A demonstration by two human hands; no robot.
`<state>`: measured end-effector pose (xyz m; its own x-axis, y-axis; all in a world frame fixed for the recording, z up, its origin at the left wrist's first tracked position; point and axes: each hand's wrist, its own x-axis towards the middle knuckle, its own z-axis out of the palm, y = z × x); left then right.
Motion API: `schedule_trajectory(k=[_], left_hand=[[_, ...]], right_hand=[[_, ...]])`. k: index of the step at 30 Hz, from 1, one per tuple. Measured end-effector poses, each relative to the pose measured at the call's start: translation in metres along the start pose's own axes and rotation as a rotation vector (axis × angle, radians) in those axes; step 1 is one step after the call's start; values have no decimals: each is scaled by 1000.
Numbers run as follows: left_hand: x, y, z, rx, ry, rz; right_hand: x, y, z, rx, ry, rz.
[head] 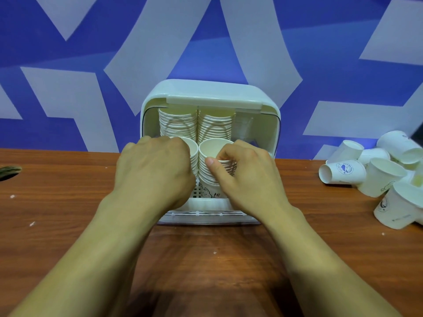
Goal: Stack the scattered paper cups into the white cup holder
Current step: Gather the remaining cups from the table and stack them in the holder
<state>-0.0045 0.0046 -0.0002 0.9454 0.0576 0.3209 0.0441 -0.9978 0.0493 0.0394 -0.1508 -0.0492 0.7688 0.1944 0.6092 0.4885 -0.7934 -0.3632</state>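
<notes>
Fingers (211, 162) of right hand (242, 177) pinch the rims of the right front cup stack (214, 161); left hand (153, 170) curls over the left front stack (194, 156), grip hidden.

Contents, white cup holder (206, 92): two front stacks, two taller stacks (196, 124) behind them.

Loose cups (375, 175): on the table (57, 202), well right of holder.

Risk: an uneven push may tilt or topple a stack; squeezed rims may crease.
</notes>
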Motion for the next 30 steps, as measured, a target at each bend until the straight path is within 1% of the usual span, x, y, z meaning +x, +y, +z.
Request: schedule_trajectory(k=[3, 7, 10, 13, 15, 17, 20, 23, 25, 28, 30], left_hand=[[3, -1, 1, -52, 61, -4], [1, 5, -3, -185, 200, 14], [-7, 22, -3, -281, 284, 97], [-20, 45, -1, -377, 326, 191], [-31, 64, 4, -460, 336, 273], [-42, 86, 11, -536, 301, 356], [-59, 121, 27, -620, 161, 453], [-66, 160, 49, -655, 44, 515], [-63, 187, 65, -677, -11, 536], [-50, 230, 84, -644, -55, 567], [-34, 257, 94, -592, -49, 580]], right_hand=[[0, -2, -4, -7, 56, 14], [0, -8, -12, 12, 129, 21], [-5, -10, -25, 52, 169, 31], [-22, -4, -46, 79, 217, 33], [-41, 8, -64, 51, 242, 28], [-63, 28, -83, -1, 259, 42], [-96, 71, -112, -70, 294, 115], [-122, 117, -132, -137, 399, 225], [-130, 143, -138, -172, 436, 294], [-132, 172, -141, -235, 430, 344], [-132, 183, -140, -292, 436, 359]])
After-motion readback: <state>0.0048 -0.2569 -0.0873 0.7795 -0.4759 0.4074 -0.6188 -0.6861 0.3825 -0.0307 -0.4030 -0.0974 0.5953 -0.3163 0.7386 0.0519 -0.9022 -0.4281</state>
